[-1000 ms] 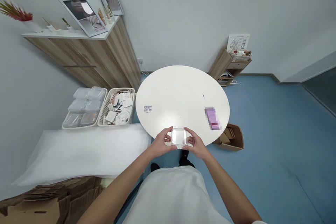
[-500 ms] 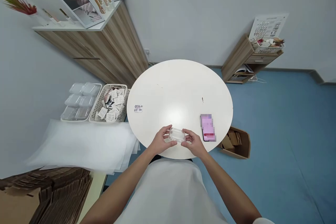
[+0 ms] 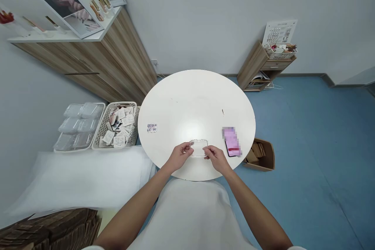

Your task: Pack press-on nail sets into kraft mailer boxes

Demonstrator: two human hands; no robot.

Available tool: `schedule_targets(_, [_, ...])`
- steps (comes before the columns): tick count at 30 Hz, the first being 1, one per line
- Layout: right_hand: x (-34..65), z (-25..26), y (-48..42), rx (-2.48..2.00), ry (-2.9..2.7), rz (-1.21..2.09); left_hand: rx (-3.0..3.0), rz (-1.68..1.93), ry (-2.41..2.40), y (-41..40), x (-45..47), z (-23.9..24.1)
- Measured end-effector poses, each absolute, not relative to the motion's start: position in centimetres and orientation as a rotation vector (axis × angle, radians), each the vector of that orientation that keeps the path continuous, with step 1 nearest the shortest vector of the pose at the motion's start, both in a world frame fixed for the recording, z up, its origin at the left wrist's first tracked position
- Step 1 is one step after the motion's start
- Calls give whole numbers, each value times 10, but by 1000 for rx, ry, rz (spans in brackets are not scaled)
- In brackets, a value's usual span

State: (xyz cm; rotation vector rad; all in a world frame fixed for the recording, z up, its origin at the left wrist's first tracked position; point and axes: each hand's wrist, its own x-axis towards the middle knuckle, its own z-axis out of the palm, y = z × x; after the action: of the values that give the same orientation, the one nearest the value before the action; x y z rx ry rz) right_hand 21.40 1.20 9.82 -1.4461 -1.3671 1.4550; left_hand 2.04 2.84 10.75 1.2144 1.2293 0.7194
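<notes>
A small clear plastic box (image 3: 199, 149) is held just over the near part of the white round table (image 3: 196, 86). My left hand (image 3: 181, 155) pinches its left end, and my right hand (image 3: 216, 158) grips the right end between thumb and fingers. To the right of my right hand lies a phone (image 3: 231, 141) with a pinkish, blurred screen. Off to the left on the tabletop rests a small flat card of patterned pieces (image 3: 152, 127); what they are is too small to tell. A tiny dark item (image 3: 222, 111) lies beyond the phone.
Left of the table stand a white basket of cards (image 3: 135, 125) and a tray of clear plastic boxes (image 3: 79, 125). White sheets (image 3: 88, 175) lie below them, near stacked brown cardboard (image 3: 52, 230). A cardboard box (image 3: 265, 160) sits on the floor at right.
My fingers have shifted from spanning the box's ends to pinching them, and the box looks tilted differently. The whole view has turned slightly.
</notes>
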Motion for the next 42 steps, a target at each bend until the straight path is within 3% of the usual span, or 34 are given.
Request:
schedule_targets(6, [227,117,14,-1373,-1803,1121,1019,693,1127,33,17,104])
schedule_targets(14, [227,125,23,-1220,-2146,943,1005,664,989,30,9,108])
schedule_targets(26, [220,133,21,-1215,-2066,1002,1224,715,1028,21,10,105])
schedule_targets(42, [212,129,22,-1116,-2066,1043,1054,823,917,12,26,112])
